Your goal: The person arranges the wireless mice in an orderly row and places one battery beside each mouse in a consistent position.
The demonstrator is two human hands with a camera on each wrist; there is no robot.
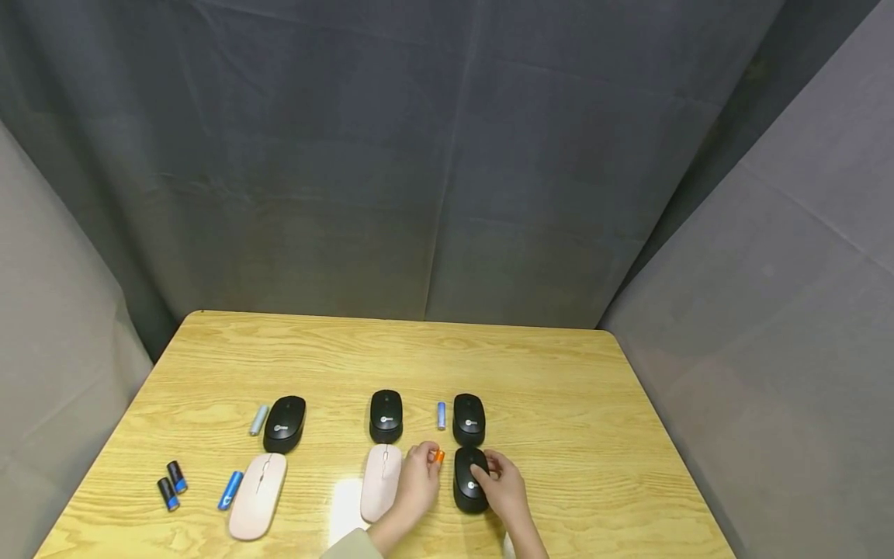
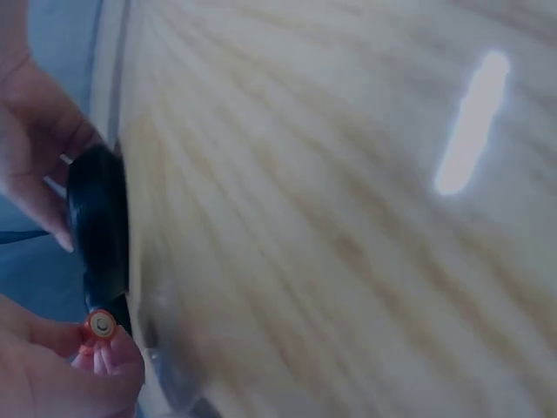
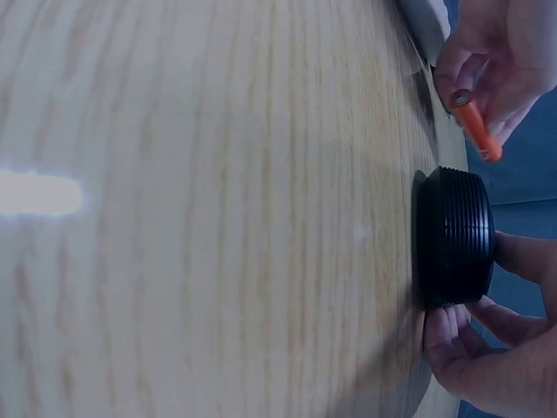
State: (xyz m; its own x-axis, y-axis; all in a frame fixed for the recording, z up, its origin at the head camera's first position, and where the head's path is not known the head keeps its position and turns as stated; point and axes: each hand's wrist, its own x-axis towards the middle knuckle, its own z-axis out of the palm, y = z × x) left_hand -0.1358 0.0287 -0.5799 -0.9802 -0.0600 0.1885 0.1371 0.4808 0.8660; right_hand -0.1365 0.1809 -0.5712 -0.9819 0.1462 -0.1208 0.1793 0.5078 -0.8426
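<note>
Between its thumb and fingers my left hand (image 1: 417, 483) pinches an orange battery (image 3: 474, 126), held above the table between a pink mouse (image 1: 381, 483) and a black mouse (image 1: 469, 485). In the left wrist view the battery's round end (image 2: 102, 324) faces the camera. My right hand (image 1: 506, 489) grips that black mouse, thumb on its top and fingers along its right side. The mouse sits low at the table, and its ribbed side (image 3: 466, 235) shows in the right wrist view. Just behind it stands another black mouse (image 1: 469, 419), with a blue battery (image 1: 441, 415) to its left.
A third black mouse (image 1: 386, 416) stands behind the pink one. Farther left are another black mouse (image 1: 284, 424), a pale battery (image 1: 259, 420), a second pink mouse (image 1: 258, 497), a bright blue battery (image 1: 230, 491) and two black-and-blue batteries (image 1: 168, 494). Grey curtains (image 1: 335, 155) surround the wooden table (image 1: 594, 435).
</note>
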